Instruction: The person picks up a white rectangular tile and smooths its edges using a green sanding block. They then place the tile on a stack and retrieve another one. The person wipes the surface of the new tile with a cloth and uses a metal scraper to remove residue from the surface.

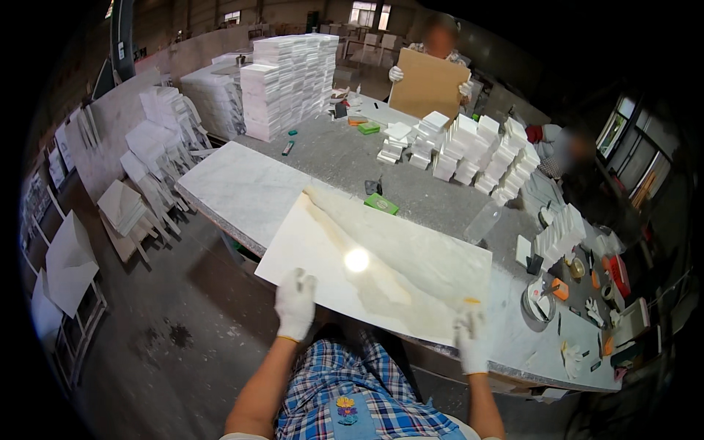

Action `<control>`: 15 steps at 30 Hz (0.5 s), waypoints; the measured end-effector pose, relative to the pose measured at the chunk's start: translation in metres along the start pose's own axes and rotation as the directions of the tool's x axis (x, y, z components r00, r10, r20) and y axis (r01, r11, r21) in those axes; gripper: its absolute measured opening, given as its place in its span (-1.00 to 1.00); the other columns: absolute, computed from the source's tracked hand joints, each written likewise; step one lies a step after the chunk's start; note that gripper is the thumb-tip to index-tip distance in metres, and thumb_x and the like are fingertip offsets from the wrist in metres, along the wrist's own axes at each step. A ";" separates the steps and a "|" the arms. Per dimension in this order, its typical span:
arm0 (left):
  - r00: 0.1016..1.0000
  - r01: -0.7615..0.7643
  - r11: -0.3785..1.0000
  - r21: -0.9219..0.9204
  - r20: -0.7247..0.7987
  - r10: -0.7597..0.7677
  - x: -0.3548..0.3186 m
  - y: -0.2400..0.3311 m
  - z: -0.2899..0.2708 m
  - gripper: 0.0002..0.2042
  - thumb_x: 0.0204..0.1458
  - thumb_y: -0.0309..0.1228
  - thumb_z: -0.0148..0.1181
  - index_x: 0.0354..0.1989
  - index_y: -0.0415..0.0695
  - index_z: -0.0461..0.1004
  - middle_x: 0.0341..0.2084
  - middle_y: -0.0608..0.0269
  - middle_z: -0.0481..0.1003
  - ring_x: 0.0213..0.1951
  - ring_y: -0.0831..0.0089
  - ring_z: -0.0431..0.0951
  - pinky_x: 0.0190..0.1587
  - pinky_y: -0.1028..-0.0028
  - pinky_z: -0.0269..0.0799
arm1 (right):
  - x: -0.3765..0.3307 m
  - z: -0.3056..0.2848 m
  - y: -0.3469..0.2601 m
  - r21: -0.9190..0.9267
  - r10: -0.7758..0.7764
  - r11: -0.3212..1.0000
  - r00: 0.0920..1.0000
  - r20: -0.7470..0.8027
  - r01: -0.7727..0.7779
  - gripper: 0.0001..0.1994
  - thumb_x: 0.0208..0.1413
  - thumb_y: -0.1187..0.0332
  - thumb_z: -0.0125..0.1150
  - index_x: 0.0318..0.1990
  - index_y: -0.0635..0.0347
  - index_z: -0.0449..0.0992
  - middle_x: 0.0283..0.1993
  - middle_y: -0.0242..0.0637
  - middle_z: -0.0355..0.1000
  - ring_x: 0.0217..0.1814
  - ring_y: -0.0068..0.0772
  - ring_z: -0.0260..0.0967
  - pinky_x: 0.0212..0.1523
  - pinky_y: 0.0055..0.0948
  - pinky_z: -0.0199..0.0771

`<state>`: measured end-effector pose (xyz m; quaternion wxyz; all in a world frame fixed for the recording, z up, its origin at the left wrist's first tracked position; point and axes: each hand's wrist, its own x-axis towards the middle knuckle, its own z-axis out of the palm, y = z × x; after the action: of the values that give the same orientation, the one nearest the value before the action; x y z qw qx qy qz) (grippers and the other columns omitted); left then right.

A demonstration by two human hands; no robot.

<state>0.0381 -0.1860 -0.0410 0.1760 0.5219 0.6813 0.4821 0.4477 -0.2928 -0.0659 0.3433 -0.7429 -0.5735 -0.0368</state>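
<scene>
marble slab (337, 293) is spanning my hands over the tabletop (323, 165); i'm watching the left hand (296, 306) pinching its near edge, the right hand (471, 341) pinching its near right corner.

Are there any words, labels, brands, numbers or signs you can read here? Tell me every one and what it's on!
There are none that I can read.
Green box on the table: any print on the box is too small to read.
Blue apron pocket: the patch shows a colourful flower, with no readable letters.
Big white slab: brownish streaks and a bright glare, no readable writing.
</scene>
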 end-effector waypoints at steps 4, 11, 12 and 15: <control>0.980 -0.003 0.973 0.229 -0.195 0.049 0.031 -0.037 -0.036 -0.59 0.08 -0.17 0.22 0.01 -0.17 0.48 -0.09 0.01 0.53 0.00 0.02 0.46 0.08 0.13 0.37 | 0.005 -0.057 0.072 -0.337 0.160 0.927 0.986 -0.044 -0.165 -0.52 0.08 0.15 0.25 0.17 0.08 0.50 0.31 0.05 0.32 0.18 0.14 0.36 0.15 -0.06 0.38; 0.991 0.130 0.861 0.492 -0.054 -0.118 0.062 -0.048 -0.039 -0.55 0.08 -0.01 0.13 -0.06 -0.15 0.46 -0.14 -0.06 0.53 -0.03 -0.06 0.50 0.02 0.01 0.38 | 0.002 -0.077 0.095 -0.621 0.137 0.764 0.985 -0.106 -0.173 -0.52 0.13 0.12 0.14 0.19 0.07 0.47 0.29 0.04 0.33 0.29 0.07 0.26 0.26 0.11 0.18; 0.991 0.135 0.855 0.501 -0.056 -0.124 0.064 -0.050 -0.036 -0.54 0.08 0.01 0.12 -0.07 -0.15 0.45 -0.14 -0.08 0.52 -0.04 -0.06 0.51 0.01 0.01 0.38 | -0.001 -0.068 0.102 -0.612 0.098 0.778 0.990 -0.105 -0.142 -0.52 0.13 0.13 0.13 0.19 0.09 0.47 0.28 0.04 0.33 0.30 0.06 0.24 0.27 0.13 0.16; 0.989 0.148 0.827 0.542 -0.057 -0.139 0.071 -0.056 -0.031 -0.51 0.09 0.04 0.10 -0.09 -0.19 0.46 -0.16 -0.13 0.53 -0.07 -0.07 0.53 -0.02 0.01 0.40 | 0.002 -0.052 0.082 -0.556 -0.002 0.830 0.999 -0.054 -0.029 -0.52 0.12 0.16 0.13 0.18 0.13 0.47 0.25 0.06 0.34 0.30 0.07 0.25 0.27 0.11 0.16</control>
<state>-0.0430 -0.1379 -0.0548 0.0510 0.4941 0.8287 0.2579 0.5382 -0.3290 -0.0637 0.1274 -0.8135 -0.5234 -0.2192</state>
